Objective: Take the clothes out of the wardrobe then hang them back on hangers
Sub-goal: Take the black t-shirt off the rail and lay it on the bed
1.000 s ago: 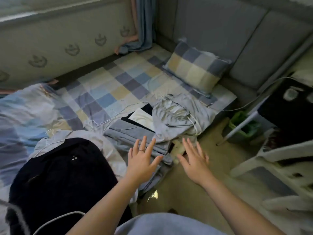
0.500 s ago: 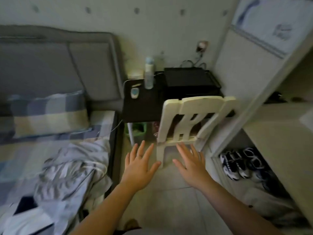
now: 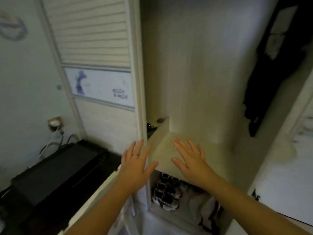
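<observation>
The wardrobe (image 3: 194, 65) stands open in front of the person. Both hands are stretched forward, palms down, at the front edge of a pale shelf (image 3: 216, 150) inside it. The left hand (image 3: 135, 167) is at the front left corner of this shelf, before the wardrobe's frame, and it has a ring (image 3: 136, 154) on one finger. The right hand (image 3: 191, 161) is over the front edge of the shelf; I cannot tell if it touches the board. The fingers (image 3: 180, 145) of both hands are straight and spread, released, and they grasp nothing.

A dark garment (image 3: 269, 78) hangs inside the wardrobe at its right side, well above the shelf and apart from the hands. What it hangs from is not visible.

Under the shelf, in the lower compartment, lie shoes (image 3: 165, 194) in black and white. Left of the opening is a sliding door (image 3: 94, 31) with slats. Farther left a black box (image 3: 57, 175) stands below a wall socket (image 3: 54, 123).
</observation>
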`<state>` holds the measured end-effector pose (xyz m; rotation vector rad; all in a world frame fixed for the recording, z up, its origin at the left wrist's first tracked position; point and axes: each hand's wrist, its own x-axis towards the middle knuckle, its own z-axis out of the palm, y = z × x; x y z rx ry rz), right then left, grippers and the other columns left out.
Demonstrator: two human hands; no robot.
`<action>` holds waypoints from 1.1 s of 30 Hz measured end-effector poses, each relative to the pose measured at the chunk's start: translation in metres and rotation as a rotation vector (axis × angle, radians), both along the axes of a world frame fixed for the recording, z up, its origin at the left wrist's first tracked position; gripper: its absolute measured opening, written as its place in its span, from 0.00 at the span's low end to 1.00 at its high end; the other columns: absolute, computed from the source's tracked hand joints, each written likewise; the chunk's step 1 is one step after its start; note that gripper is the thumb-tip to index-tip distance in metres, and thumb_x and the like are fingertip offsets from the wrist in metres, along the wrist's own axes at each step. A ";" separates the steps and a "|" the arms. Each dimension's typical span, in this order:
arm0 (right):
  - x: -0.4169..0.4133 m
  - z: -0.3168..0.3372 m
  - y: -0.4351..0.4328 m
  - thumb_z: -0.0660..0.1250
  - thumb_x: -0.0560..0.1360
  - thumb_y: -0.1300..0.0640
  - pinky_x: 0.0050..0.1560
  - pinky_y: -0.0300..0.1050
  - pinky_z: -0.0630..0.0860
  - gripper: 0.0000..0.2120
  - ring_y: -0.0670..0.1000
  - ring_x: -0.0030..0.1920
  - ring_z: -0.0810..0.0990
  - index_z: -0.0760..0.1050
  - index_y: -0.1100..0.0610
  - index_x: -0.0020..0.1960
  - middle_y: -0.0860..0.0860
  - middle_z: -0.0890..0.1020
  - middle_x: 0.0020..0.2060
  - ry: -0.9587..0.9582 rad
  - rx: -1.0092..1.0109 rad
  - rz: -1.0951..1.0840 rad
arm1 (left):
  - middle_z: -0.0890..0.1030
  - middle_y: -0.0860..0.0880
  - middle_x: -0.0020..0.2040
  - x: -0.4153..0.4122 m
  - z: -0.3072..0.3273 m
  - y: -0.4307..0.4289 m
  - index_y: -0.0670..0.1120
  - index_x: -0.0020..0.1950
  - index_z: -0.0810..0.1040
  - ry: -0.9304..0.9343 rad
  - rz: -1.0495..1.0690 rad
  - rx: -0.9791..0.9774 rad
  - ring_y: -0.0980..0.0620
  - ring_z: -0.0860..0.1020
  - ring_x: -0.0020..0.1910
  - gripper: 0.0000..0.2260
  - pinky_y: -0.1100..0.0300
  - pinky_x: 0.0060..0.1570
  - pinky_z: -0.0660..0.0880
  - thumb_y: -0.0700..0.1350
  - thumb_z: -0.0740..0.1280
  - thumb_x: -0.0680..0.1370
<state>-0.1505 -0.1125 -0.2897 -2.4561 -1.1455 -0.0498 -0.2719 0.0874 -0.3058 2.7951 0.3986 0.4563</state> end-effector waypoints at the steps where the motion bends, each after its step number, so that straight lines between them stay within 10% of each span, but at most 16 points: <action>1: 0.012 0.016 0.000 0.38 0.74 0.30 0.75 0.52 0.33 0.36 0.45 0.77 0.34 0.41 0.41 0.79 0.37 0.39 0.76 -0.027 0.017 -0.041 | 0.43 0.54 0.81 0.024 0.016 0.007 0.62 0.80 0.46 -0.028 -0.054 0.022 0.49 0.41 0.80 0.41 0.45 0.76 0.45 0.77 0.33 0.70; 19: 0.167 0.339 -0.068 0.43 0.76 0.31 0.76 0.58 0.41 0.34 0.48 0.78 0.39 0.43 0.42 0.79 0.41 0.46 0.79 -0.668 0.010 -0.545 | 0.42 0.56 0.81 0.335 0.300 -0.044 0.64 0.79 0.44 -0.517 -0.573 0.230 0.52 0.39 0.79 0.41 0.50 0.75 0.44 0.77 0.30 0.67; 33: 0.309 0.518 -0.104 0.50 0.80 0.36 0.73 0.62 0.52 0.33 0.60 0.77 0.54 0.50 0.50 0.79 0.54 0.59 0.77 -0.555 0.131 -0.897 | 0.47 0.55 0.81 0.507 0.406 -0.155 0.62 0.79 0.48 -0.422 -0.686 0.041 0.52 0.44 0.79 0.30 0.49 0.75 0.48 0.68 0.50 0.80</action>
